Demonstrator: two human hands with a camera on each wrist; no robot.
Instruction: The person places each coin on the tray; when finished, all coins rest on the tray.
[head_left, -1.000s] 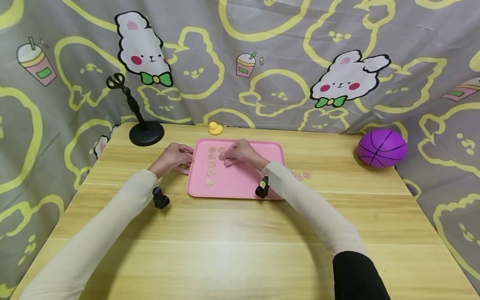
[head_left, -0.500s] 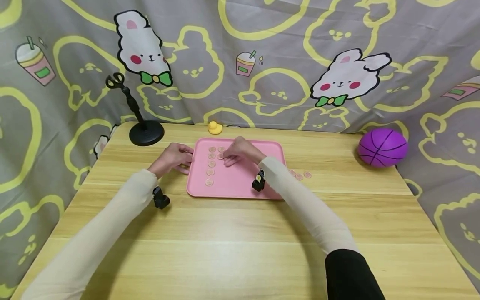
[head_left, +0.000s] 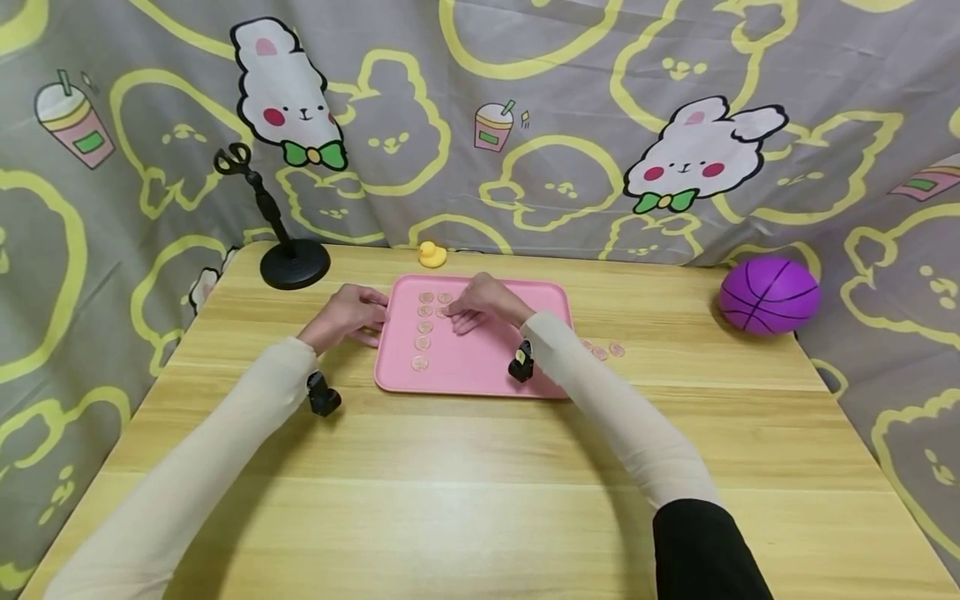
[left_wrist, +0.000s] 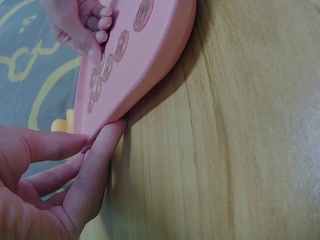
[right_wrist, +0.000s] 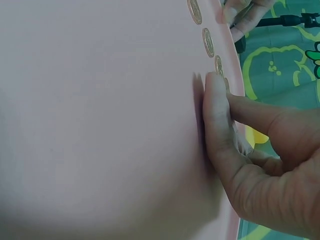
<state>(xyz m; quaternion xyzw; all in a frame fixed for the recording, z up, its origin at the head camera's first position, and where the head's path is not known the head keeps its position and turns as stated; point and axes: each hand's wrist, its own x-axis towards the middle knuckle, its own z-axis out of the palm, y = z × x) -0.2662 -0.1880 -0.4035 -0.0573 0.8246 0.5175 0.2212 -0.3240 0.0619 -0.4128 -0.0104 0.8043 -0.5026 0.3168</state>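
**Coins on the pink tray, hands at work**

Hard to see everything from here. The right hand [head_left: 483, 302] covers part of the second column of coins [head_left: 424, 327] on the pink tray [head_left: 487, 367], so I can't tell if a coin sits under its fingertips; the fingers lie fairly straight, pressing down on the tray floor, and the right wrist view shows little but pink. The coins are too small to read any marking. A few more coins [head_left: 602, 352] lie on the desk [head_left: 480, 475] just right of the tray, partly hidden by the sleeve.

The left hand [head_left: 347, 315] rests at the tray's left edge, fingers loosely extended and touching the rim, gripping nothing.

The desk is light wood. Behind it hangs a grey cloth with yellow bunny outlines, white rabbits and drink cups. A yellow duck [head_left: 431, 254], a black stand [head_left: 288, 258] and a purple ball [head_left: 768, 295] sit around the back. No readable writing anywhere.
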